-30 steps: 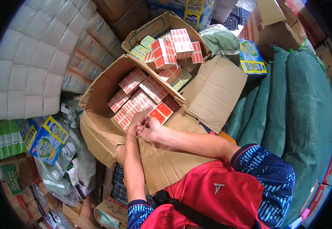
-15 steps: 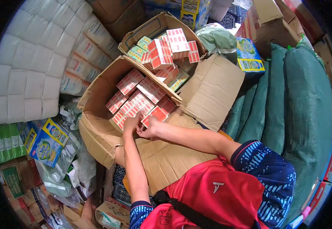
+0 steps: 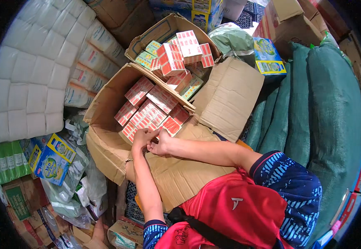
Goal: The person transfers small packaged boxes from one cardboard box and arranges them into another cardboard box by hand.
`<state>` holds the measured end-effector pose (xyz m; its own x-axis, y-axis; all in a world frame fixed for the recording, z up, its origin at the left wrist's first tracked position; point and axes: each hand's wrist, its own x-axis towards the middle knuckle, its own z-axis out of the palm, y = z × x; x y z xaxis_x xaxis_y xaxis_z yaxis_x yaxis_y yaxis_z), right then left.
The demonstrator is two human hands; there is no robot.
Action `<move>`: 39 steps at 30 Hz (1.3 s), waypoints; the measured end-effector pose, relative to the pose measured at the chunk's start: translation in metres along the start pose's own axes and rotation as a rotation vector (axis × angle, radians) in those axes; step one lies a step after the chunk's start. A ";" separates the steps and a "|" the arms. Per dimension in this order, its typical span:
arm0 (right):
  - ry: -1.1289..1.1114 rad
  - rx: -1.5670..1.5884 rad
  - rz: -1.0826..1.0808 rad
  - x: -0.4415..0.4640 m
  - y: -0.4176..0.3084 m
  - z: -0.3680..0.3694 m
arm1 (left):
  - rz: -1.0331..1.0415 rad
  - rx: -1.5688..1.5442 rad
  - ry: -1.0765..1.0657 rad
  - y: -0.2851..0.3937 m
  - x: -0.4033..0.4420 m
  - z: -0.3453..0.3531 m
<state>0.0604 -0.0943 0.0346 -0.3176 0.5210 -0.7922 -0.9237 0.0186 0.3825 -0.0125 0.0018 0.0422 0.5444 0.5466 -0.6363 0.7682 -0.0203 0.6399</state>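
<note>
A cardboard box stands open in front of me, holding several packs of small red-and-white boxes. At its near edge my right hand is closed at the near side of a red-and-white box, with the thumb along its edge. My left hand lies close beside it, fingers bent inward toward the right hand. What the left fingertips grip, if anything, is hidden. Under my wrists spreads a cardboard flap.
Behind is a second cardboard box with red-and-white and green packs. Green sacks stand at right. White wrapped packs are stacked at left, above a blue-and-yellow carton and plastic bags.
The red-and-white box at my right hand now sits lower and flatter among the others. My hands have shifted only slightly, and the whole view has moved a little.
</note>
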 end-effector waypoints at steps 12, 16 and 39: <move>0.101 0.104 -0.112 -0.016 -0.012 0.014 | 0.089 -0.083 0.011 0.014 0.001 0.013; 0.236 0.283 -0.125 -0.019 -0.039 0.016 | 0.034 0.064 0.092 0.028 -0.010 0.010; -0.455 0.222 -0.663 -0.174 -0.221 0.052 | 0.022 -0.137 -0.027 -0.008 0.024 0.021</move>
<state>0.3311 -0.1443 0.1125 0.4387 0.6357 -0.6351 -0.8100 0.5859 0.0270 0.0016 -0.0025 0.0123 0.5707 0.5244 -0.6319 0.7040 0.0836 0.7052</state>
